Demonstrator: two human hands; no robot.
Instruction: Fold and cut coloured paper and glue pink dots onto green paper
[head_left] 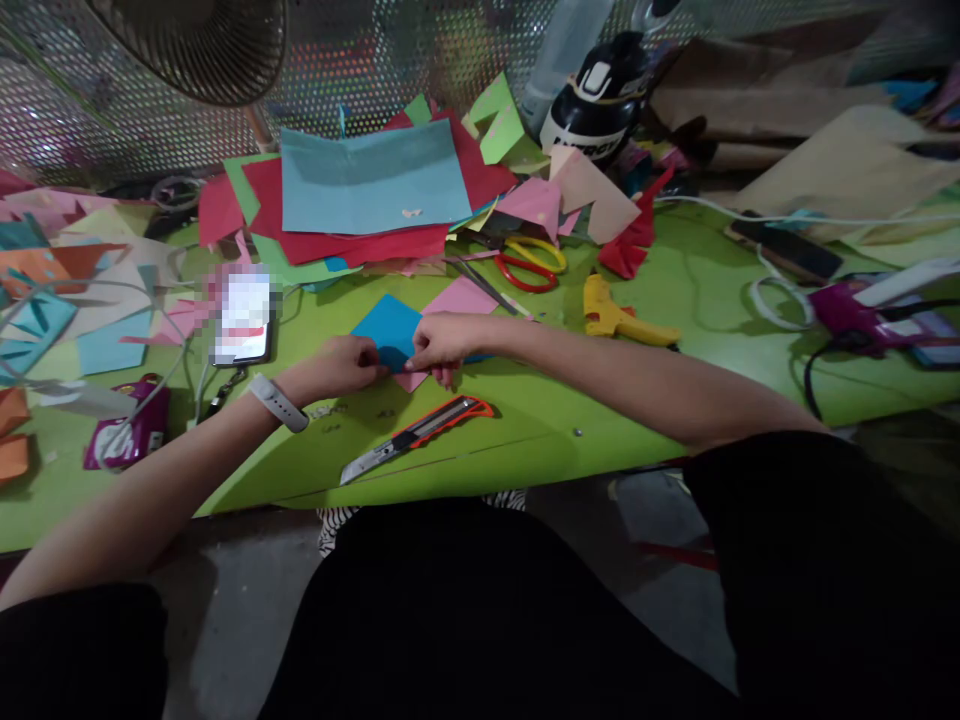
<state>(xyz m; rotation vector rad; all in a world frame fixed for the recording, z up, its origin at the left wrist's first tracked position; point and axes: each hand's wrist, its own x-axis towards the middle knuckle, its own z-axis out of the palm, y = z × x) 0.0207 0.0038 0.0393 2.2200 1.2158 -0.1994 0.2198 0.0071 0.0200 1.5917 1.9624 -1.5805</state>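
A piece of blue paper [387,328] lies on the green table, over pink paper [459,298] that shows behind it and below its lower edge. My left hand [343,367] has its fingers closed on the blue paper's lower left edge. My right hand [442,344] pinches the lower right part of the same paper, its fingertips close to the left hand's. The undersides of both hands' fingers are partly hidden. Just below the hands, an orange utility knife [420,437] lies slantwise on the table with its blade end to the left.
Scissors [529,265] and a yellow glue gun [622,316] lie beyond my right arm. A lit phone [244,315] is at the left, near cables. Stacked coloured paper [375,180], a black bottle [596,105] and a fan [202,45] stand at the back.
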